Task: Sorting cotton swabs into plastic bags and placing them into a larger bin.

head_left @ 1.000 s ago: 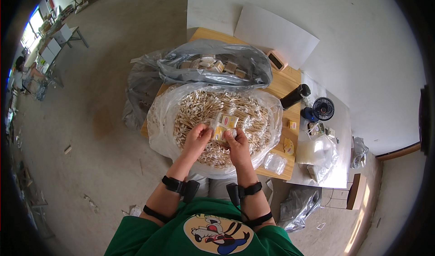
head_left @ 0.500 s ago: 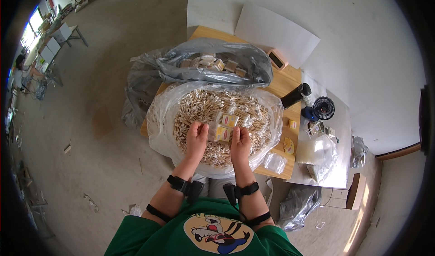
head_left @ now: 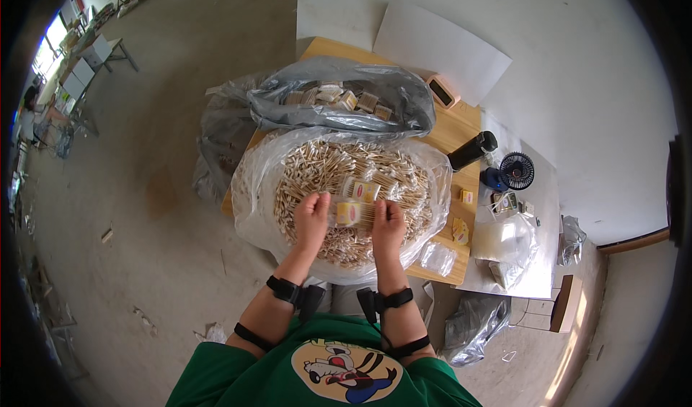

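A clear packet of cotton swabs (head_left: 348, 214) with a yellow and white label is held between my two hands, over a heap of loose swabs. Closed at the packet's left side, my left hand (head_left: 311, 218) pinches its clear plastic. On the other side my right hand (head_left: 388, 225) is closed too, at the end where the swab sticks show. A second labelled packet (head_left: 361, 189) lies just beyond, on top of the heap. The loose cotton swabs (head_left: 317, 166) fill a wide translucent plastic bag (head_left: 252, 220) with its mouth spread open.
Behind it, a grey plastic bag (head_left: 270, 112) holds several packed boxes or packets (head_left: 367, 103). On the wooden table's (head_left: 467, 263) right side are a black bottle (head_left: 472, 151), a small yellow box (head_left: 466, 197) and clear bags (head_left: 437, 258). A black fan (head_left: 516, 170) stands farther right.
My right hand has shifted slightly right, away from the packet's label. The label has moved a little left, and more swab sticks show between it and my right fingers.
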`<state>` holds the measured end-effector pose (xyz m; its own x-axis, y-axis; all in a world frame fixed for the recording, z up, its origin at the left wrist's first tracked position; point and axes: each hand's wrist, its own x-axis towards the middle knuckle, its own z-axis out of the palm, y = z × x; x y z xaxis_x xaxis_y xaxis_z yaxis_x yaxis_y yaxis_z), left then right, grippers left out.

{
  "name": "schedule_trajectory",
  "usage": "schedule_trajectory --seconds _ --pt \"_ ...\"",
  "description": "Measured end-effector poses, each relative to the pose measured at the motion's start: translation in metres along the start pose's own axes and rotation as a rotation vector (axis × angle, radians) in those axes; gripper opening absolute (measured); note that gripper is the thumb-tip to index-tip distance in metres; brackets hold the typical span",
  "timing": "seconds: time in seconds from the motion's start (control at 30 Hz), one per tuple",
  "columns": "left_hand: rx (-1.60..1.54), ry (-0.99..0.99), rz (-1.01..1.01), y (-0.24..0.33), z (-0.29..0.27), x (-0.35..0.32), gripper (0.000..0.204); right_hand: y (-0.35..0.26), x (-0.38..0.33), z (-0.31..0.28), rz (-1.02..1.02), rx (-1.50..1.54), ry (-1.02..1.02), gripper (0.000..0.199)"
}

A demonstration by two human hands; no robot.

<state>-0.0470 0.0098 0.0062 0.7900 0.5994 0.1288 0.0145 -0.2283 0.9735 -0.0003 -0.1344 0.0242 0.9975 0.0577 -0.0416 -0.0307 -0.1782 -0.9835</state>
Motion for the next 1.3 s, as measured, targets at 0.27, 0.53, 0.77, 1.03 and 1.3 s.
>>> schedule_trajectory --seconds 0.27,0.53,0.77,1.03,1.3 --pt "0.033 0.162 -0.036 -0.026 -0.023 0.027 0.039 0.029 0.066 -0.051 -0.118 -0.198 0.254 0.022" --pt "-0.069 0.028 -0.019 0.028 -0.020 0.017 0.033 -0.021 0.032 -0.041 -0.421 -0.660 0.210 0.028" --pt "0.250 -0.107 0.411 0.078 -0.004 0.005 0.023 0.000 -0.010 -0.020 0.365 0.918 -0.421 0.044" --pt "0.276 -0.164 0.303 0.078 0.011 -0.004 0.020 0.022 -0.011 -0.061 0.314 0.896 -0.260 0.010" --pt "0.151 -0.294 0.070 0.054 0.051 -0.027 0.028 0.066 0.018 -0.173 0.145 0.653 0.184 0.008"
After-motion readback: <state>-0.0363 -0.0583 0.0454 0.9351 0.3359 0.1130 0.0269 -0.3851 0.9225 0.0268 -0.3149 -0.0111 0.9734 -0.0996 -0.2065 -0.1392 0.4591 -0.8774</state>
